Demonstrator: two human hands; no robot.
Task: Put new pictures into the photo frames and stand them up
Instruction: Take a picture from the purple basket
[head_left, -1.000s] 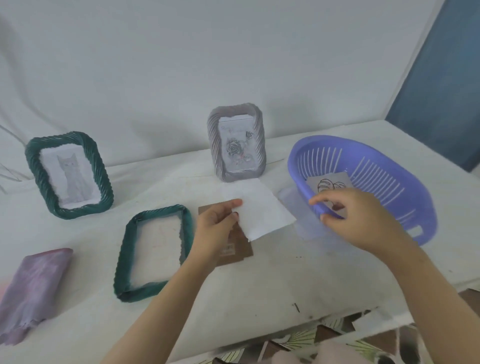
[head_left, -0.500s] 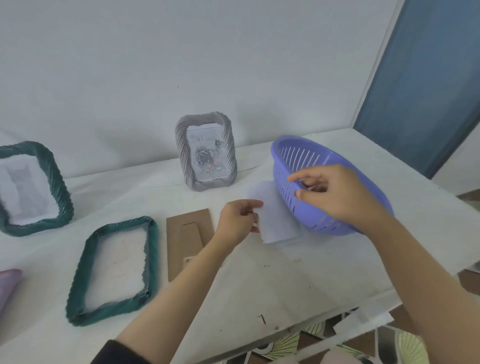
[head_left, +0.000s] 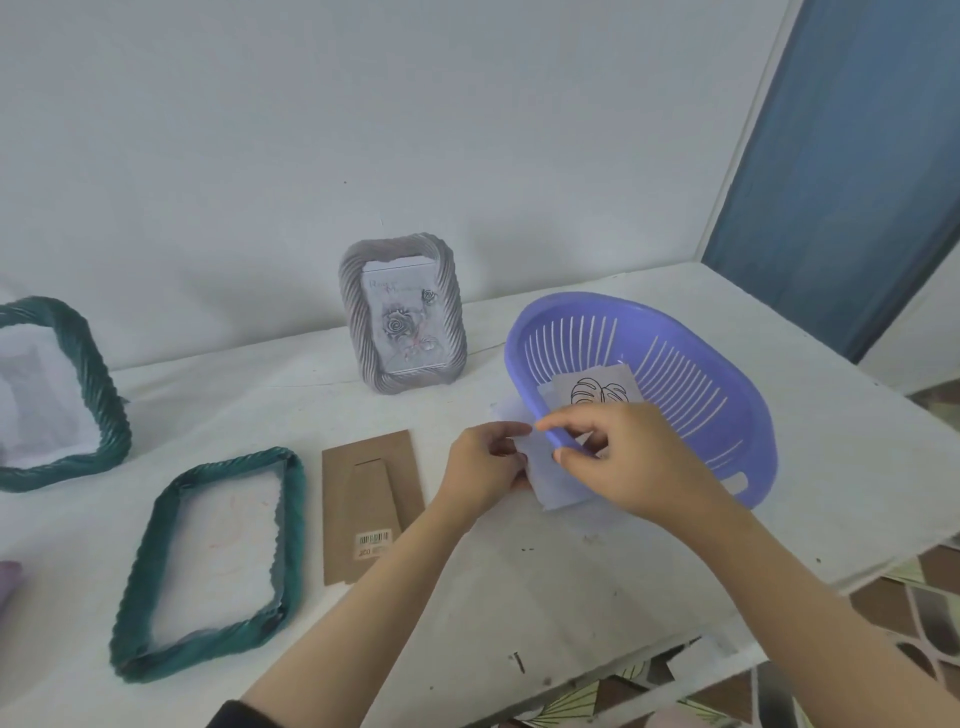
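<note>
Fingers (head_left: 569, 422) of the left hand (head_left: 485, 467) and right hand (head_left: 631, 465) pinch a white sheet (head_left: 553, 483) at the purple basket (head_left: 758, 431) rim, covering most of it. Behind them a leaf drawing (head_left: 597, 389) lies half-hidden in it; leftward the backing board (head_left: 363, 493) and green frame (head_left: 291, 519) lie flat on the counter (head_left: 571, 597).

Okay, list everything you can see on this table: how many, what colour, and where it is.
Grey frame: one, grey, upright at back centre, rose picture inside.
Standing green frame: one, green, far left, partly out of view.
Flat green frame: one, green, lying front left.
Backing board: one, brown, flat beside the flat green frame.
Basket: one, purple, right side.
Leaf drawing: one, white with black lines, inside the basket.
Paper sheet: one, white, held beside the basket.
Table: one, white.
Left hand: one, pinches the paper sheet.
Right hand: one, pinches the paper sheet.
</note>
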